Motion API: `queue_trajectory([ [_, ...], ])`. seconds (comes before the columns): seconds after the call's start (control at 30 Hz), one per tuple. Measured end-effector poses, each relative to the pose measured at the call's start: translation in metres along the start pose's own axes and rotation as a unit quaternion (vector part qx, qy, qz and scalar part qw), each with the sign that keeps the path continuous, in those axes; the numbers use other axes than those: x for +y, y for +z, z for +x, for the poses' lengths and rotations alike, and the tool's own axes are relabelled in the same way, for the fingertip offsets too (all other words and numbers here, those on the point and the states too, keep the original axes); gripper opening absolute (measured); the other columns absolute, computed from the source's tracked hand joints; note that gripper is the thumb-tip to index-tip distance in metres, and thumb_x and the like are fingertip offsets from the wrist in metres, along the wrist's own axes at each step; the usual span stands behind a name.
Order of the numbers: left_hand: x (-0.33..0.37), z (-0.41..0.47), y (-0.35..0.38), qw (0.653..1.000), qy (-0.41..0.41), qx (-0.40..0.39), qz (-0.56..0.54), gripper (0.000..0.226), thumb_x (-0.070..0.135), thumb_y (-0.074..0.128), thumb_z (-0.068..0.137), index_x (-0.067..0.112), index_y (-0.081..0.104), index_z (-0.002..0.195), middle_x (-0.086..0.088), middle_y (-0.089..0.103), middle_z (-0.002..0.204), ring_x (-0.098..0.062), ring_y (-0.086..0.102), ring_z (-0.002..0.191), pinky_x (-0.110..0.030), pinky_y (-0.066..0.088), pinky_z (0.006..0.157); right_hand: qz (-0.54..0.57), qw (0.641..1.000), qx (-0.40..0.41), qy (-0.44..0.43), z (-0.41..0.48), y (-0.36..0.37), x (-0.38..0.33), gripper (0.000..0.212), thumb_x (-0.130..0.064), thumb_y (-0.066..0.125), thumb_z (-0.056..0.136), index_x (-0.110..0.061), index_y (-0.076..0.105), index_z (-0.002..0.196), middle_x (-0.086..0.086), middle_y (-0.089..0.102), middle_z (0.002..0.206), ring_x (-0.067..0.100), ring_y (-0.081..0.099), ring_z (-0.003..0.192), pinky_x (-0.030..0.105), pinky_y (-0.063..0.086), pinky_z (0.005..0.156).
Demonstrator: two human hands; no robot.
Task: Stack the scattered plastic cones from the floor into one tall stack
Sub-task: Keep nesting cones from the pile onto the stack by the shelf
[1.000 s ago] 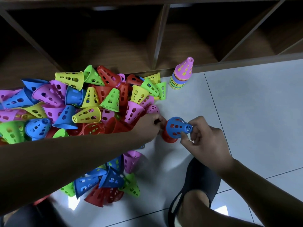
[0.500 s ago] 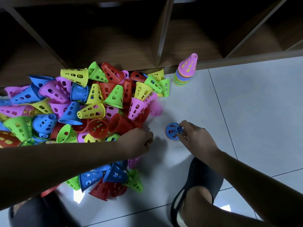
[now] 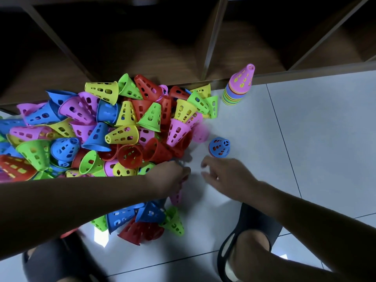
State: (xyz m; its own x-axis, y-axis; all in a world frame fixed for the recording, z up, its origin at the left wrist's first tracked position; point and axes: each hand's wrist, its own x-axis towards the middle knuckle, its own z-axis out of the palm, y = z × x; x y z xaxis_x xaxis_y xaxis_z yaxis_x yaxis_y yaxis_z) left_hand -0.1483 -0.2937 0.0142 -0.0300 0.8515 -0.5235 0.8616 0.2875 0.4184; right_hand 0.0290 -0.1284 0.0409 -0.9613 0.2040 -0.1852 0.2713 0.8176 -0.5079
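My right hand (image 3: 230,178) is empty, its fingers loose and spread, blurred at the tips. The blue cone (image 3: 219,147) stands upright on the floor (image 3: 305,139) at about 12 o'clock from that hand, just past my fingertips and not touching them. Further along the same line, well apart, the stack (image 3: 238,86) stands against the foot of the shelf (image 3: 305,73), with a pink one on top.

My left hand (image 3: 171,178) is at the near edge of the pile (image 3: 122,129), which spreads from 9 to 12 o'clock of it. The fingers look bent in toward the cones, but they are blurred and partly hidden, so I cannot tell whether they grip anything. A pink cone (image 3: 176,197) lies just under that wrist at 6 o'clock, and more blue, red and green ones lie beyond it. The blue cone is at 2 o'clock from my left hand, near but apart. My slipper (image 3: 250,231) is at 5 o'clock of the right hand.
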Motion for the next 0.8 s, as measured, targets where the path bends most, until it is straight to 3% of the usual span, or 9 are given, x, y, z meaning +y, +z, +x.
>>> queue_trajectory([
  [0.13,-0.006,0.003,-0.009,0.998,-0.007,0.044,-0.032,0.014,0.016,0.074,0.089,0.019,0.065,0.099,-0.003,0.070,0.097,-0.029,0.068,0.089,-0.036,0.052,0.069,0.025,0.986,-0.078,-0.145,-0.015,0.024,-0.036,0.016,-0.037,0.061,0.098,-0.027,0.063,0.110,-0.003,0.069,0.091,0.023,0.066,0.080,0.038,0.051,0.063],
  [0.27,-0.005,0.001,-0.019,0.996,-0.003,0.068,-0.064,0.032,0.016,0.077,0.089,0.015,0.066,0.120,-0.005,0.071,0.109,-0.026,0.069,0.098,-0.044,0.060,0.081,0.025,0.966,-0.135,-0.217,-0.016,0.057,-0.049,0.027,-0.037,0.061,0.102,-0.025,0.065,0.126,-0.002,0.072,0.102,0.024,0.068,0.091,0.037,0.049,0.064],
  [0.37,-0.002,0.003,-0.026,0.993,-0.011,0.087,-0.074,0.019,0.015,0.075,0.093,0.015,0.069,0.111,-0.005,0.073,0.105,-0.025,0.070,0.095,-0.038,0.059,0.078,0.014,0.958,-0.154,-0.241,-0.012,0.073,-0.054,0.028,-0.035,0.064,0.102,-0.023,0.064,0.127,0.004,0.071,0.100,0.029,0.069,0.090,0.038,0.049,0.063],
  [0.5,-0.001,0.006,-0.035,0.984,-0.025,0.122,-0.125,0.019,0.011,0.071,0.097,0.014,0.073,0.116,-0.002,0.076,0.106,-0.014,0.068,0.088,-0.025,0.054,0.075,0.011,0.953,-0.157,-0.259,-0.010,0.082,-0.051,0.017,-0.027,0.066,0.102,-0.017,0.067,0.115,0.007,0.066,0.091,0.032,0.068,0.081,0.038,0.047,0.058],
  [0.7,0.001,0.011,-0.042,0.972,-0.023,0.159,-0.171,0.017,0.009,0.073,0.095,0.017,0.071,0.109,0.002,0.076,0.097,-0.014,0.072,0.085,-0.040,0.063,0.076,-0.004,0.965,-0.157,-0.210,-0.023,0.090,-0.038,0.039,-0.041,0.060,0.103,-0.026,0.048,0.137,0.004,0.064,0.113,0.031,0.067,0.096,0.043,0.056,0.066],
  [0.8,0.003,0.015,-0.045,0.970,-0.019,0.168,-0.174,0.015,0.010,0.074,0.095,0.017,0.070,0.108,0.001,0.077,0.097,-0.014,0.072,0.086,-0.038,0.062,0.077,0.002,0.959,-0.188,-0.212,-0.022,0.094,-0.044,0.036,-0.036,0.061,0.104,-0.023,0.057,0.138,0.010,0.065,0.110,0.036,0.067,0.094,0.045,0.055,0.068],
])
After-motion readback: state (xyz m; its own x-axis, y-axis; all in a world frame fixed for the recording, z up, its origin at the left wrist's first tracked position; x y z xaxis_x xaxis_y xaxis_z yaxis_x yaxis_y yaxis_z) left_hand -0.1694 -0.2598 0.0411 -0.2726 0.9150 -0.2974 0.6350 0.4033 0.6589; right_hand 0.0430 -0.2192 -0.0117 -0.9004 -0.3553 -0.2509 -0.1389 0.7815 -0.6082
